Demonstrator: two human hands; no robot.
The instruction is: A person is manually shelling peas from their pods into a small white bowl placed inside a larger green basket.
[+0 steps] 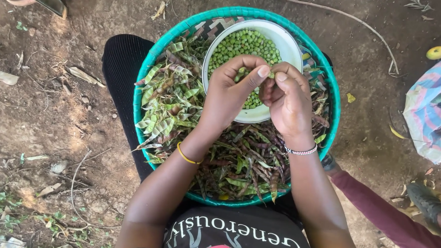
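Pinching: left hand (228, 91) and right hand (287, 100) meet fingertip to fingertip on a small green pod (271, 74), both nipping it above the bowl
Bowl: white bowl (290, 43), round, full of loose green peas (244, 45), set at the far side of the basket
Basket: teal basket (146, 77) on the lap, heaped with green and purplish pods (173, 102)
Wrists: yellow band (187, 157) left, beaded bracelet (301, 151) right
Right edge: bright striped cloth (436, 110) on the dirt
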